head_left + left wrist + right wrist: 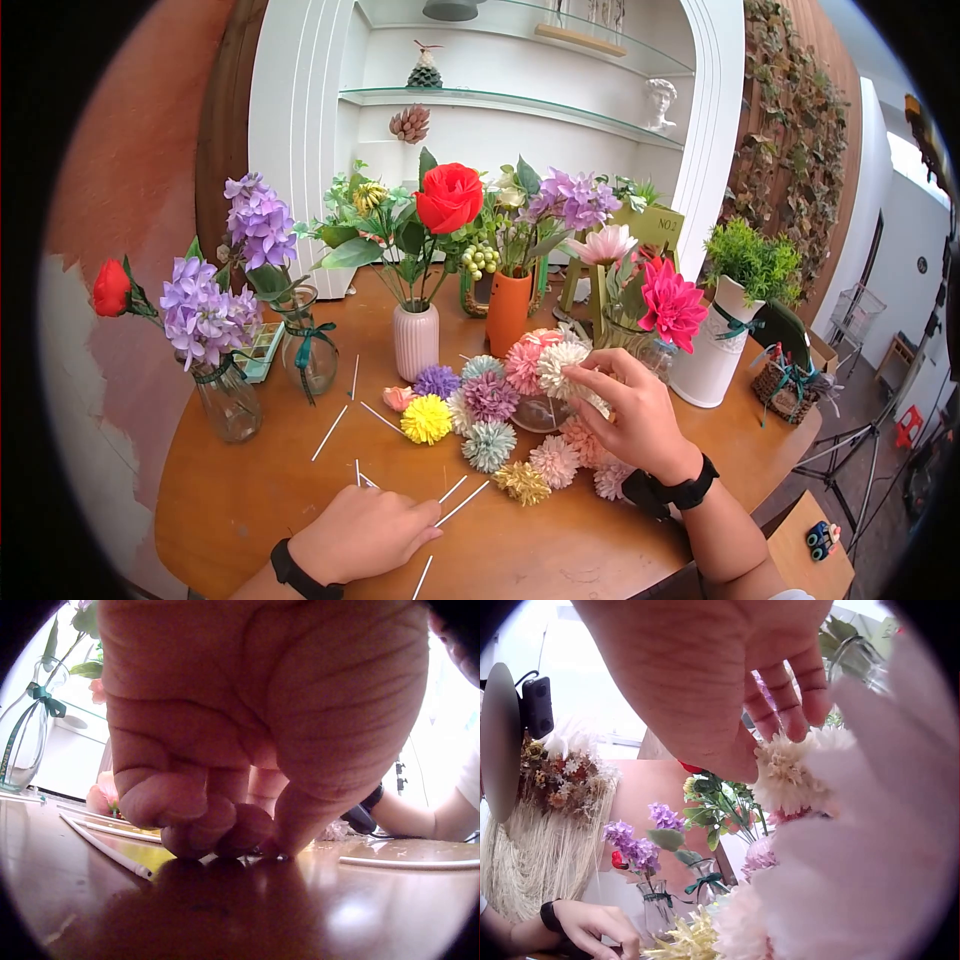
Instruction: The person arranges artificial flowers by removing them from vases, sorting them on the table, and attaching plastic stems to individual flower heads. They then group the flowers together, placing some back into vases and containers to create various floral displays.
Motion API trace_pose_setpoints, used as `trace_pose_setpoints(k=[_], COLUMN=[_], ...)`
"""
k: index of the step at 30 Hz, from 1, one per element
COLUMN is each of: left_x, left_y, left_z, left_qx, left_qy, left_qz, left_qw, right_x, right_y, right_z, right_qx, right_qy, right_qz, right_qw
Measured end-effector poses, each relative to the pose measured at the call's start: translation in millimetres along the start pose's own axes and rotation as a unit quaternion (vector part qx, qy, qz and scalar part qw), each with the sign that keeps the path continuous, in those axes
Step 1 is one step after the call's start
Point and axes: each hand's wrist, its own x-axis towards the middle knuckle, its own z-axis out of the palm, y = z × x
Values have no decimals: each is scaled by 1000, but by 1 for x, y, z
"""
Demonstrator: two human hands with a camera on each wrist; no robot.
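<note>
The cream, pompom-shaped artificial flower head sits at the upper right of the heap of multicoloured pompom flower heads, beside a coral-pink pompom flower, and the right hand pinches it between thumb and fingertips. A light grip low on the head would probably serve best, since squeezing could crush the petals; drawing it straight up should keep the neighbours from tumbling. Just beneath lies a clear, rounded glass vessel, worth clearing before any sideways move. The left hand has its fingers curled and tips down on the brown wooden worktop, among thin, straight white sticks; whether it grasps one I cannot tell. Steadying it there seems sensible, so the sticks don't roll. Behind, the pale pink ribbed vase and slim orange vase stand upright and could be knocked by a careless wrist.
</note>
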Motion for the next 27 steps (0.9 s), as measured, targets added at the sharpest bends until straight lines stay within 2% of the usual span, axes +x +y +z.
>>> trace_pose_setpoints(k=[5,9,11,15,17,18,20,22,23,25,26,27], left_x=[0,1,2,1,0,1,1,2,3,8,9,10], left_y=[0,1,2,1,-1,1,2,2,4,11,13,14], left_z=[0,0,-1,0,0,-1,-1,1,-1,-8,-8,-8], left_qx=[0,22,23,37,36,37,40,32,34,45,48,26], left_qy=[0,-27,-31,-31,-19,-17,-20,107,103,191,187,216], left_qz=[1,-28,-34,-55,-54,-53,-57,-18,-23,-26,-29,-22], left_qw=[1000,999,999,997,998,998,997,994,994,980,981,976], right_x=[2,3,3,1,0,0,-1,-6,-6,-6,-6,-6], right_y=[-1,-7,-9,-12,-17,-20,-26,-25,-28,-35,-39,-42], right_z=[0,-7,-5,-11,-11,-11,-8,-4,-4,-4,-5,-4], right_qx=[6,17,42,48,79,83,120,129,135,147,153,159], right_qy=[42,1,82,77,12,12,-63,-92,-114,-132,-135,-137], right_qz=[-8,20,29,15,-63,-63,-143,-156,-163,-170,-165,-160], right_qw=[999,1000,995,996,995,994,980,975,971,965,965,965])
